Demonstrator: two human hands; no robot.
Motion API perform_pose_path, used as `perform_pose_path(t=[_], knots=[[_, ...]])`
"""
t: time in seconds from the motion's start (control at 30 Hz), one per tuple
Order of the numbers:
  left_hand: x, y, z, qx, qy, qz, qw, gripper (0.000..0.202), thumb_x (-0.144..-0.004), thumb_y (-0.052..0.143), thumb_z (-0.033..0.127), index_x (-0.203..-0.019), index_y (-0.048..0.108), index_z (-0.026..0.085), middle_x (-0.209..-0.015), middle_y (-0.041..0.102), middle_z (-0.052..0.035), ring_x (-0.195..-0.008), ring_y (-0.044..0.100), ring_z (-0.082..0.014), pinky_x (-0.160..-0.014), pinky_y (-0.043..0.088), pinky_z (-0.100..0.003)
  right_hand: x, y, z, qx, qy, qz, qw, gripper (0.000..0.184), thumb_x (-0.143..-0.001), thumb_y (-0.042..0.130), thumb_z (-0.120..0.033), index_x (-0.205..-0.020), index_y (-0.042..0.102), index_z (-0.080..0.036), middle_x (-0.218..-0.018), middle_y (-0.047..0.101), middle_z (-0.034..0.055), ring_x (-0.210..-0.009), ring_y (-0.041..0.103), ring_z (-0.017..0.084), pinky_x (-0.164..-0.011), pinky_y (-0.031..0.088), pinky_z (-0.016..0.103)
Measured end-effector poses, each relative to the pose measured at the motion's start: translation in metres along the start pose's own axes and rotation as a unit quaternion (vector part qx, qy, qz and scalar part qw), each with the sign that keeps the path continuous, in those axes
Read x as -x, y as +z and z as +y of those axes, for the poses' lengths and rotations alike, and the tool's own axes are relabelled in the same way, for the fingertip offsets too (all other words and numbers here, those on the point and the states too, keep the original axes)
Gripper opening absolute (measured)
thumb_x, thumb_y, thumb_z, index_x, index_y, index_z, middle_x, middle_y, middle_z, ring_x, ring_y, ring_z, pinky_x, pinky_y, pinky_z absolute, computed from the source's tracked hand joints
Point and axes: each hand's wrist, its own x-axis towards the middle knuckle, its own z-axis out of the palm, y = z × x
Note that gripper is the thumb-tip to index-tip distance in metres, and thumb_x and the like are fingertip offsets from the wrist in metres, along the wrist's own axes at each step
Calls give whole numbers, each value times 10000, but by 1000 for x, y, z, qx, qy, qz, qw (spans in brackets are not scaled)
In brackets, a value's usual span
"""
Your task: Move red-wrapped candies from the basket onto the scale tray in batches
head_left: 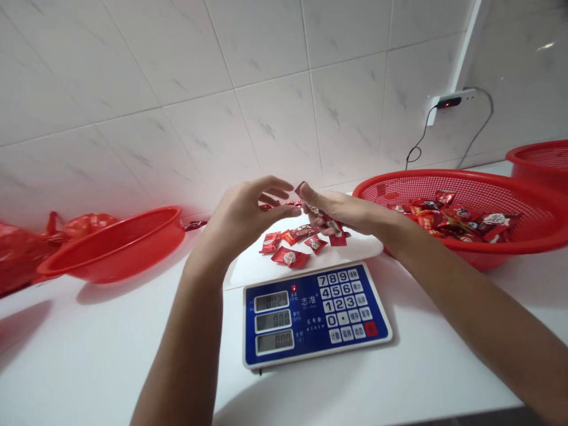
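from my place at the feed, i saw the left grip [242,216] hanging half open above the scale, its fingers [270,192] curled and holding nothing i could make out. the right grip [341,213] was nearly closed, its fingertips [306,195] angled toward the left grip, right over a small scatter of red-wrapped sweets [288,242]. a few wrappers showed beneath it, but i could not tell whether it had hold of one. the two grips were close, with no clear contact between them.

the sweets lay on the white platter [248,266] of a digital weighing scale, whose blue keypad panel [317,313] carried three grey readouts too blurred to read for sure. more sweets sat heaped in a red plastic basket [444,177] on the right of the bench [110,355], and a second red basket [541,160] stood beyond it, cut off by the edge of the view. on the left were a red plastic basin [119,242] and a red bag [18,254]. behind everything, white marble-look wall tiles [266,89] carried a plugged-in device [448,103] showing a red light.
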Motion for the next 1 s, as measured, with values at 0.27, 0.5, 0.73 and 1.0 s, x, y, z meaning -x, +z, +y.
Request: perform_pose_path(t=[0.27,0.5,0.73,1.0], knots=[[8,2,28,63,90,42,993,96,-840,686,237,-783,619,199,-814,700,10,-815,671,-167,-818,563,-294,16,8,-18,-41,-62,-44,996,565,-846,497,-743,-839,537,-179,-665,462,-11,-506,390,89,-439,337,233],[11,-1,32,25,36,146,988,137,-833,718,264,-794,598,212,-895,715,-5,-876,678,-202,-803,570,-316,19,7,-26,13,-106,72,992,408,-841,675,-565,-1014,589,-207,-866,648,22,-504,505,78,-420,375,219],[9,1,25,47,25,115,992,98,-850,693,227,-832,600,201,-867,710,-21,-806,676,-192,-715,550,-301,19,7,-24,41,-90,122,988,279,-860,690,-442,-961,608,-196,-848,647,33,-529,509,91,-438,362,226],[-4,18,-15,-113,-102,-15,988,126,-815,696,221,-922,633,203,-857,714,-54,-788,667,-238,-637,499,-339,7,-2,-25,-112,-69,285,949,182,-805,538,-74,-967,586,-140,-785,555,17,-696,551,128,-697,500,284]])
